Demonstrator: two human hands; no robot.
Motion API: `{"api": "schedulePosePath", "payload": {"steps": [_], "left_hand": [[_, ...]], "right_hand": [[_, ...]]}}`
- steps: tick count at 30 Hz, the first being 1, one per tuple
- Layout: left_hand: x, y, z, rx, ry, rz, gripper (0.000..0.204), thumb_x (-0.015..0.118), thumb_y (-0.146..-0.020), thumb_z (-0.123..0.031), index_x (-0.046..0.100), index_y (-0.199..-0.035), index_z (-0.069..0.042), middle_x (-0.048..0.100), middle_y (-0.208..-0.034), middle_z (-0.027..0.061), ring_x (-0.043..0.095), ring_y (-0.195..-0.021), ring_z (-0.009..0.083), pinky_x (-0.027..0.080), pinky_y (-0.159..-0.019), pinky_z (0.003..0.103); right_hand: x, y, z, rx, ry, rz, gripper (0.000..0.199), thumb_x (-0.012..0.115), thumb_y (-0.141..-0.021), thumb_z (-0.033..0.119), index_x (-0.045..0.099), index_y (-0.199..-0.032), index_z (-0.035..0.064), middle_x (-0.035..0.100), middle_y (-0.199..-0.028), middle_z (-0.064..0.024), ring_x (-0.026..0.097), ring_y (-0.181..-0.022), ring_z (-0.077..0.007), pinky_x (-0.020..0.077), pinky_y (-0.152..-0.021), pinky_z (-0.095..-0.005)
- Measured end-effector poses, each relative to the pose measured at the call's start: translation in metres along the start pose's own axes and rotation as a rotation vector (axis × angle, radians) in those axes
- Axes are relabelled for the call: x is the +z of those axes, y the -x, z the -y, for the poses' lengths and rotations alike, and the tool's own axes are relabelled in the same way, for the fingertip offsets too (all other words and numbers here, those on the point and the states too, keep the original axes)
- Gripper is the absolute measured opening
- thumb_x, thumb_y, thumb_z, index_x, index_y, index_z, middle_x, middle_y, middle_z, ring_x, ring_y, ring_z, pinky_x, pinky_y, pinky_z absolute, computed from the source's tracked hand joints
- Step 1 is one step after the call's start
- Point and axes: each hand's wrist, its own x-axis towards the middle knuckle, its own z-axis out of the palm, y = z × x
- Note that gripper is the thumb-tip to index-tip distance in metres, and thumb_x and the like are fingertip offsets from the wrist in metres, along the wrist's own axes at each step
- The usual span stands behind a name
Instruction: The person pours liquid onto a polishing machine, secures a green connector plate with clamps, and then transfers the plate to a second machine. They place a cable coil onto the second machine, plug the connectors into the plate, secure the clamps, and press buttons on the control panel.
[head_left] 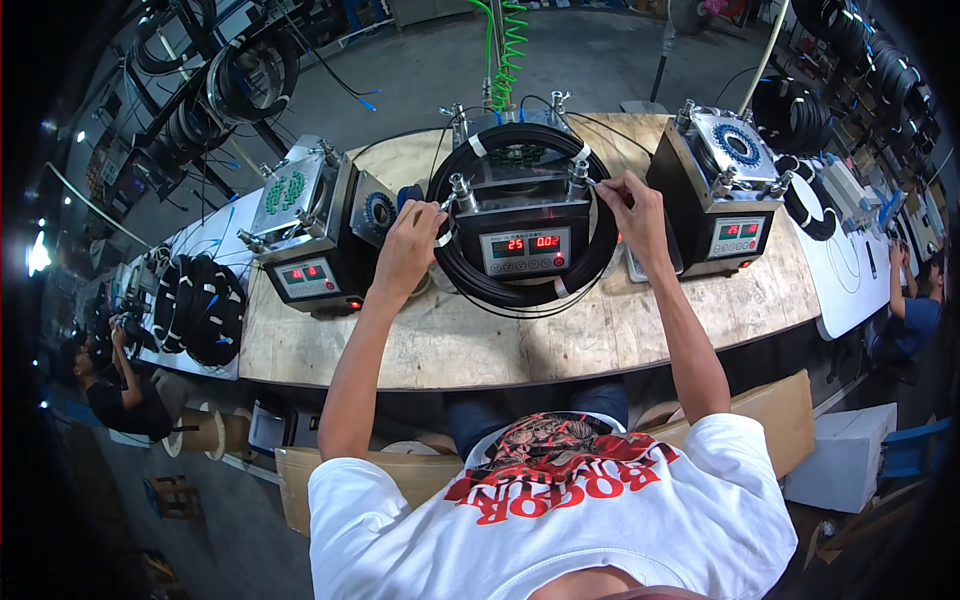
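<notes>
Head view: a black cable coil [520, 290] lies as a flat ring around the middle machine [522, 215] on the wooden tabletop [600, 340], far from the body. As a ring it has no long axis and no pointing end; its opening faces up, and white tape bands cross it.

The left hand [408, 243] pinches the coil's left side at a white band, its grip together on the cable. The right hand [632, 205] holds the upper right rim, fingers [606, 189] together on a thin end there. Both sit on the ring, opposite each other, equally close.
</notes>
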Motion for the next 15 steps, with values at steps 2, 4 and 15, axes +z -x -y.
{"api": "schedulePosePath", "payload": {"steps": [2,4,15], "left_hand": [[0.001,0.001,-0.003,-0.038,0.054,-0.024,0.015,0.06,-0.097,-0.009,0.054,-0.103,0.004,0.06,-0.097,0.0206,0.059,-0.093,0.0397,0.048,-0.078,0.046],[0.003,0.003,-0.006,-0.079,0.108,-0.047,0.016,0.06,-0.097,-0.009,0.054,-0.103,0.004,0.059,-0.096,0.0211,0.059,-0.091,0.0404,0.048,-0.078,0.046],[0.023,-0.001,-0.016,-0.279,0.28,-0.226,0.017,0.059,-0.101,-0.013,0.053,-0.099,0.003,0.061,-0.081,0.0195,0.06,-0.07,0.0342,0.047,-0.064,0.04]], "right_hand": [[0.0,-0.001,0.0,0.03,-0.018,0.03,0.017,0.073,-0.091,0.008,0.064,-0.096,-0.0062,0.068,-0.076,-0.013,0.06,-0.066,-0.0113,0.0477,-0.062,-0.0267],[-0.001,0.002,0.007,0.055,0.036,0.06,0.016,0.071,-0.091,0.006,0.063,-0.096,-0.0063,0.068,-0.076,-0.0133,0.062,-0.068,-0.0139,0.0484,-0.064,-0.0276],[0.013,0.009,-0.015,-0.174,0.095,-0.033,0.007,0.061,-0.094,0.0,0.06,-0.1,-0.0032,0.06,-0.09,-0.0157,0.061,-0.085,-0.0345,0.0486,-0.075,-0.0407]]}}
